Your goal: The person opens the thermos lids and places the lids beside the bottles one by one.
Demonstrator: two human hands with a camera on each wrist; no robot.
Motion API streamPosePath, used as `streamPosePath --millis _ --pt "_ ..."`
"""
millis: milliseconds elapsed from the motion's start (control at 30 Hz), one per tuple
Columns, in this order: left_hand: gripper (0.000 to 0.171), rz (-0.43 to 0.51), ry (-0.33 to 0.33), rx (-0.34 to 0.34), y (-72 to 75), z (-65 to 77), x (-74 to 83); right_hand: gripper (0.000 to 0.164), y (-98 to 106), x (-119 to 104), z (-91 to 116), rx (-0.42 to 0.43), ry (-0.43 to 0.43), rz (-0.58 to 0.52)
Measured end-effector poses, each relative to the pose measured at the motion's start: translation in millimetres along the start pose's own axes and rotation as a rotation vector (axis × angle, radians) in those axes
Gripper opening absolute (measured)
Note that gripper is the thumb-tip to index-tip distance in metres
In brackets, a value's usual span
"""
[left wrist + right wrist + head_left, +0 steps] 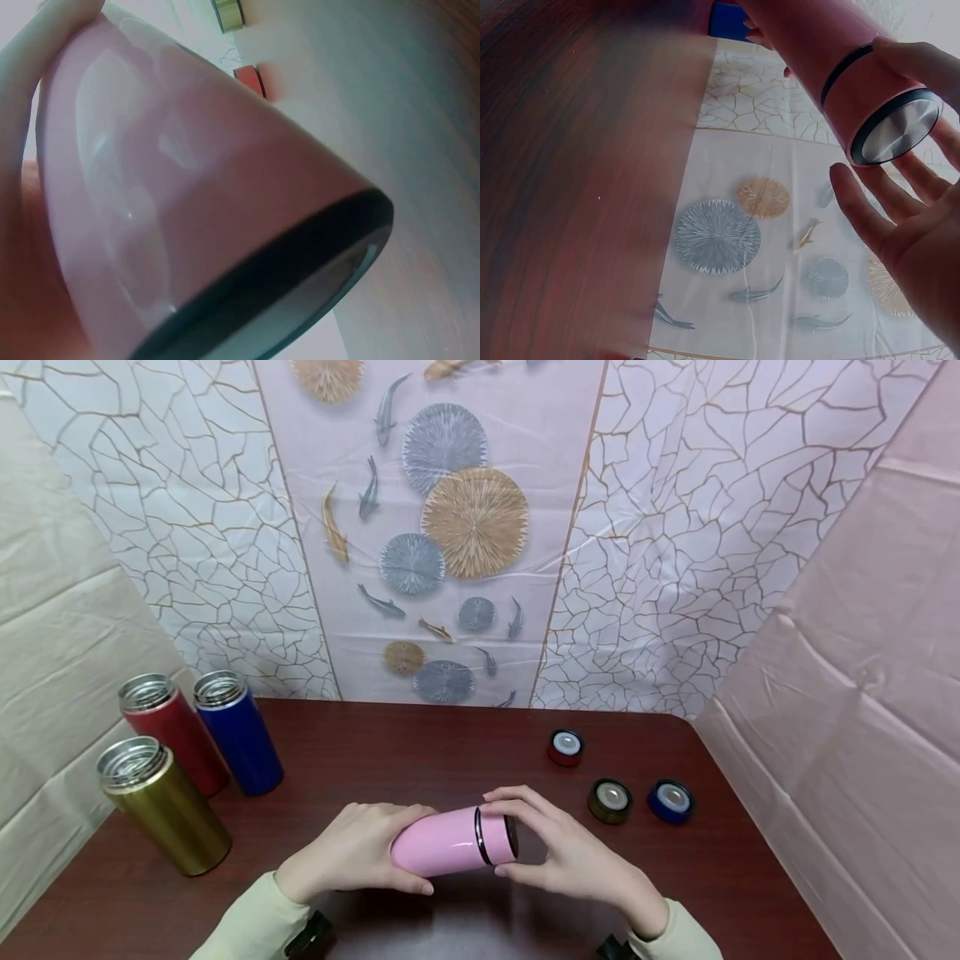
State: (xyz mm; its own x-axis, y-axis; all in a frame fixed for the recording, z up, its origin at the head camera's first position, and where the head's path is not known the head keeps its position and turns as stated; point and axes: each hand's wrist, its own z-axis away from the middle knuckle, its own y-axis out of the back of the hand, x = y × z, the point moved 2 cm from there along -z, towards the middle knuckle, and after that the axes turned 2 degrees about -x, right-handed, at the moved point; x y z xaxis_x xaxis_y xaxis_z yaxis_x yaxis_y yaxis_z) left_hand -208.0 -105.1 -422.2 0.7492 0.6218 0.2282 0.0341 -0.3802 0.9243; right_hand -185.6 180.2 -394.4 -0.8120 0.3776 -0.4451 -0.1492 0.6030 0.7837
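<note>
A pink thermos bottle [438,845] lies tilted on its side in the air over the table's front part. My left hand [352,852] grips its body, thumb on the near side. Around the pink lid [498,839] at the other end, my right hand [562,847] bends its thumb and fingers. The lid sits on the bottle, with a dark ring at the seam. In the right wrist view, its silvery end disc [900,129] shows between thumb and fingers. The left wrist view has the bottle's dark-rimmed base [300,255] up close.
Uncapped red [176,735], blue [240,735] and gold [167,810] thermos bottles stand at the left. To the right lie a red lid [566,748], a gold-green lid [609,801] and a blue lid [671,802]. Patterned cloth [645,568] rises behind the dark table [405,752].
</note>
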Motion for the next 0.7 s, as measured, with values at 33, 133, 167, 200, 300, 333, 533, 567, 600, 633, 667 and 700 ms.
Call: streamPosePath --millis 33,133,167,200,300,333,533,567,600,633,667,700 --pt "0.079 -0.001 0.001 0.001 0.0 0.1 -0.2 0.066 -0.1 0.4 0.3 -0.002 -0.024 0.006" --pt "0.078 0.002 -0.004 0.003 -0.2 0.4 -0.2 0.072 -0.7 2.0 1.7 -0.011 -0.118 0.009" --pt "0.078 0.003 -0.007 0.005 -0.3 0.3 -0.1 0.072 -1.1 2.6 2.2 -0.013 -0.144 0.007" --pt "0.078 0.003 -0.009 0.006 -0.4 0.3 0.0 0.071 -1.4 3.4 2.7 -0.015 -0.170 0.002" --pt "0.078 0.001 -0.008 0.009 -0.6 0.2 -0.1 0.067 -2.4 5.1 3.3 -0.024 -0.214 -0.014" --pt "0.078 -0.001 -0.005 0.010 -0.6 0.1 -0.3 0.066 -2.5 5.3 3.4 -0.027 -0.218 -0.019" --pt "0.079 -0.006 0.001 0.009 -0.8 0.6 -1.1 0.063 -2.5 5.1 3.1 -0.028 -0.170 -0.029" --pt "0.079 -0.005 0.000 0.010 -0.9 0.7 -1.2 0.064 -2.4 5.1 2.8 -0.025 -0.147 -0.026" --pt "0.079 -0.004 -0.001 0.010 -1.0 0.8 -1.4 0.064 -2.0 4.9 2.5 -0.023 -0.121 -0.022" --pt "0.079 -0.004 -0.001 0.010 -1.1 0.9 -1.5 0.064 -1.8 4.9 2.3 -0.021 -0.096 -0.019" --pt "0.079 -0.004 -0.002 0.009 -1.1 0.9 -1.7 0.063 -1.4 5.0 1.8 -0.019 -0.068 -0.012" --pt "0.079 -0.004 -0.004 0.009 -1.1 0.8 -1.9 0.062 -1.2 4.9 1.4 -0.017 -0.041 -0.007"
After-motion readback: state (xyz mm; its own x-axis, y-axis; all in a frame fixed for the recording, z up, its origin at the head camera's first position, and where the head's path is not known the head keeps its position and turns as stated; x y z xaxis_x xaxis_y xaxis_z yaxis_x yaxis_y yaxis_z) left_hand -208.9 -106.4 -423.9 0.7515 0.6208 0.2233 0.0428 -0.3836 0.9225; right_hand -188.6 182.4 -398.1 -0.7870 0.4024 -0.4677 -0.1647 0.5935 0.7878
